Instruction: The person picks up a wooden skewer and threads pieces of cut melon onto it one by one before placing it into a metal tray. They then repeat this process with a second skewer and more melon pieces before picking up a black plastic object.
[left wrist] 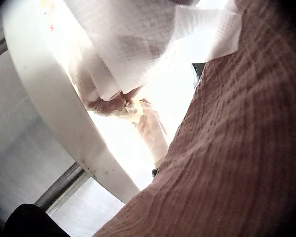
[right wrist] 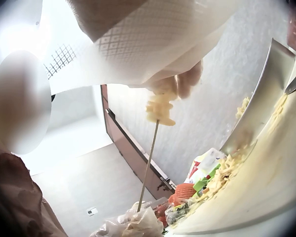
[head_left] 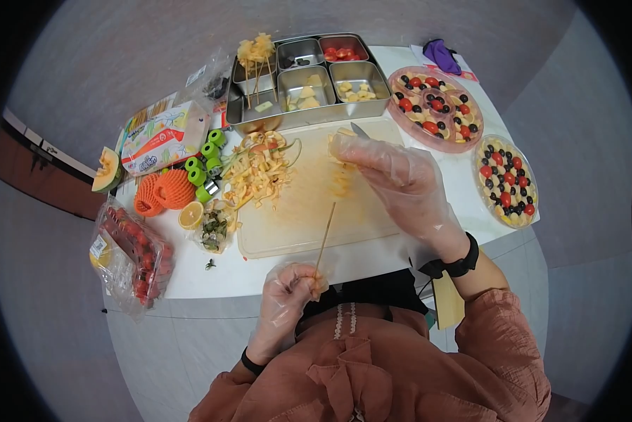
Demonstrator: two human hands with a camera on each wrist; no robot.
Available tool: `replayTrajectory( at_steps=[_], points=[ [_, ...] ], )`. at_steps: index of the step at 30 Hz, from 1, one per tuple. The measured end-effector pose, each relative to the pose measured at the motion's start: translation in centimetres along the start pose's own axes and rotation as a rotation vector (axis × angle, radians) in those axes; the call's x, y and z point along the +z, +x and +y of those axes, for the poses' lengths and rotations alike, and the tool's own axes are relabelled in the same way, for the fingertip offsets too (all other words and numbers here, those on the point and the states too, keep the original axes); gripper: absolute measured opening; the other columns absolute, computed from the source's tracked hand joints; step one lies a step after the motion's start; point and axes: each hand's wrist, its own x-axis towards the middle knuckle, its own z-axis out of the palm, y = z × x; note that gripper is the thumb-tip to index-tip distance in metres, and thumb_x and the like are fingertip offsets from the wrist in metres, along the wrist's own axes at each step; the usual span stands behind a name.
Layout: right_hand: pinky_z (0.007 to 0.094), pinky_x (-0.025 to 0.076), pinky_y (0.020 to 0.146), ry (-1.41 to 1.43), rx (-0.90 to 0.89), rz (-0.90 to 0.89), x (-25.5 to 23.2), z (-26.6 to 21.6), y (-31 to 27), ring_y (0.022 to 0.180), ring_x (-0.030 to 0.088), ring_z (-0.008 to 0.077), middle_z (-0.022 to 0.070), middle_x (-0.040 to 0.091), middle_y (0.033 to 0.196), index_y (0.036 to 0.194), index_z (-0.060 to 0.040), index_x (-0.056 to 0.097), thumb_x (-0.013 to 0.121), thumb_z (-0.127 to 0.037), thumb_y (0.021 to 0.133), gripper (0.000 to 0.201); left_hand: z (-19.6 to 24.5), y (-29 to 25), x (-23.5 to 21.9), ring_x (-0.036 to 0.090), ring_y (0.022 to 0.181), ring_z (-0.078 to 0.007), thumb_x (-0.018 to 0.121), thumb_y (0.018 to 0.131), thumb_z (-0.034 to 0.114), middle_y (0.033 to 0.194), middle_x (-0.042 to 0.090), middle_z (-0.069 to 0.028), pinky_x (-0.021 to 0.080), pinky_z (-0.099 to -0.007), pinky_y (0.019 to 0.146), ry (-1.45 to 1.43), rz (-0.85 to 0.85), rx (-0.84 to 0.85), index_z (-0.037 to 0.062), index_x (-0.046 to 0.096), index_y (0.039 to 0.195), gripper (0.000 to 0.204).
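Note:
My left hand, in a clear plastic glove, pinches the lower end of a thin wooden skewer near the table's front edge. The skewer slants up and away. Over the cutting board, my gloved right hand pinches a wavy piece of pale yellow fruit at its fingertips. In the right wrist view the skewer rises from the left hand and its upper end meets the fruit's lower edge. A knife lies on the board beyond the right fingers, its blade partly hidden. Yellow bits show below those fingers.
Peelings heap on the board's left side. Behind stands a steel tray with cut fruit and flower-like skewers. Fruit platters sit right. A packet, green rollers, half a lemon and boxed strawberries lie left.

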Motion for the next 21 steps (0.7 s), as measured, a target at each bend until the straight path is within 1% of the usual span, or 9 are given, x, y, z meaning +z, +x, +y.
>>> replayTrajectory(
  at_steps=[1, 5, 7, 11, 13, 14, 16, 20, 21],
  points=[
    [0.0284, 0.051, 0.062, 0.026, 0.051, -0.027, -0.1, -0.1, -0.1, 0.069, 0.066, 0.0229, 0.0107, 0.072, 0.09, 0.104, -0.0061, 0.07, 0.066, 0.009, 0.078, 0.03, 0.0, 0.0, 0.1, 0.056, 0.072, -0.0123, 0.054, 0.096, -0.001, 0.087, 0.063, -0.0083, 0.048, -0.0246, 0.065, -0.006, 0.01, -0.008, -0.0024, 0.062, 0.103, 0.011],
    [0.0276, 0.051, 0.062, 0.119, 0.086, -0.031, 0.0, 0.1, -0.4, 0.069, 0.066, 0.0205, 0.0107, 0.072, 0.093, 0.105, -0.0061, 0.07, 0.066, 0.009, 0.079, 0.031, 0.5, 0.0, 0.3, 0.055, 0.071, -0.0119, 0.054, 0.095, 0.0, 0.086, 0.062, -0.0074, 0.047, -0.0242, 0.064, 0.03, 0.017, -0.012, -0.0023, 0.062, 0.102, 0.01],
    [0.0268, 0.052, 0.066, 0.168, 0.15, -0.072, -0.1, 0.0, -0.5, 0.074, 0.068, 0.0192, 0.0115, 0.072, 0.096, 0.107, -0.0056, 0.07, 0.063, 0.009, 0.081, 0.031, 0.4, 0.0, 0.2, 0.053, 0.071, -0.0114, 0.055, 0.095, 0.0, 0.083, 0.061, -0.006, 0.046, -0.0242, 0.064, -0.024, 0.004, -0.014, -0.0021, 0.062, 0.1, 0.009],
    [0.0267, 0.053, 0.072, 0.289, 0.197, -0.068, 0.0, -0.4, -0.5, 0.081, 0.069, 0.019, 0.0127, 0.072, 0.1, 0.109, -0.0053, 0.07, 0.06, 0.009, 0.084, 0.031, 0.9, -0.2, 0.6, 0.053, 0.07, -0.0111, 0.054, 0.096, 0.001, 0.082, 0.06, -0.0051, 0.045, -0.0243, 0.064, -0.037, 0.032, -0.045, -0.0021, 0.062, 0.1, 0.009],
    [0.0269, 0.053, 0.078, 0.358, 0.228, -0.085, 0.0, -0.6, -0.5, 0.088, 0.069, 0.0197, 0.014, 0.071, 0.104, 0.111, -0.0055, 0.07, 0.058, 0.009, 0.086, 0.032, 1.0, -0.2, 0.6, 0.053, 0.07, -0.011, 0.054, 0.096, 0.001, 0.082, 0.06, -0.0048, 0.045, -0.0241, 0.064, -0.023, 0.045, -0.059, -0.0021, 0.062, 0.099, 0.009],
    [0.0269, 0.053, 0.078, 0.358, 0.228, -0.085, 0.0, -0.7, -0.4, 0.088, 0.069, 0.0197, 0.014, 0.071, 0.104, 0.111, -0.0055, 0.07, 0.058, 0.009, 0.086, 0.032, 1.0, -0.2, 0.6, 0.053, 0.07, -0.011, 0.054, 0.096, 0.001, 0.082, 0.06, -0.0048, 0.045, -0.0241, 0.064, -0.023, 0.045, -0.059, -0.0021, 0.062, 0.099, 0.009],
    [0.0273, 0.053, 0.08, 0.223, 0.118, -0.108, -0.1, -0.8, -0.2, 0.088, 0.068, 0.0189, 0.0119, 0.071, 0.104, 0.112, -0.0069, 0.07, 0.058, 0.009, 0.086, 0.033, 1.1, -0.2, 0.6, 0.053, 0.07, -0.0107, 0.054, 0.096, 0.001, 0.081, 0.06, -0.0046, 0.046, -0.0238, 0.064, -0.033, 0.034, -0.042, -0.0024, 0.062, 0.099, 0.009],
    [0.0275, 0.053, 0.079, 0.208, 0.163, -0.08, -0.2, -0.5, -0.1, 0.088, 0.069, 0.0192, 0.0101, 0.072, 0.104, 0.113, -0.0077, 0.07, 0.058, 0.007, 0.085, 0.033, 1.0, -0.3, 0.6, 0.054, 0.069, -0.0108, 0.053, 0.095, -0.001, 0.081, 0.06, -0.0046, 0.046, -0.024, 0.064, -0.009, 0.06, -0.03, -0.0027, 0.062, 0.098, 0.01],
    [0.0285, 0.053, 0.078, 0.15, 0.228, -0.022, -0.8, -0.9, 0.4, 0.087, 0.069, 0.0205, 0.0099, 0.072, 0.102, 0.112, -0.0078, 0.07, 0.059, 0.005, 0.084, 0.032, 1.3, -0.4, 0.9, 0.053, 0.069, -0.0111, 0.053, 0.096, 0.0, 0.08, 0.059, -0.0039, 0.045, -0.0241, 0.065, 0.004, 0.109, -0.044, -0.0011, 0.062, 0.098, 0.009]
  ],
)
